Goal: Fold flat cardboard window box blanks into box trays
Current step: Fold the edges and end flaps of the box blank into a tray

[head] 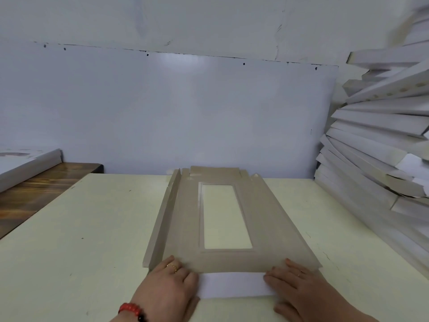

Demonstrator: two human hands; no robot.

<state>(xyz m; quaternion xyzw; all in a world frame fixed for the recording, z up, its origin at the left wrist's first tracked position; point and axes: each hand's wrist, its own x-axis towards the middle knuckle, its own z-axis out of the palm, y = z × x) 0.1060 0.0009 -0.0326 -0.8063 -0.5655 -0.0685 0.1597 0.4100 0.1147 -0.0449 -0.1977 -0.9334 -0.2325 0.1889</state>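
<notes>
Head view: cream table, stack of white folded trays along the right, and the brown window blank lying flat in the middle — left side flap tilted up. Its near flap is folded over, white side up, with left hand and right hand pressing it down — fingers flat.

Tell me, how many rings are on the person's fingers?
2. One gold ring is on the left hand, and one thin ring is on the right hand. Some fingers are partly hidden, so more could be out of sight.
</notes>
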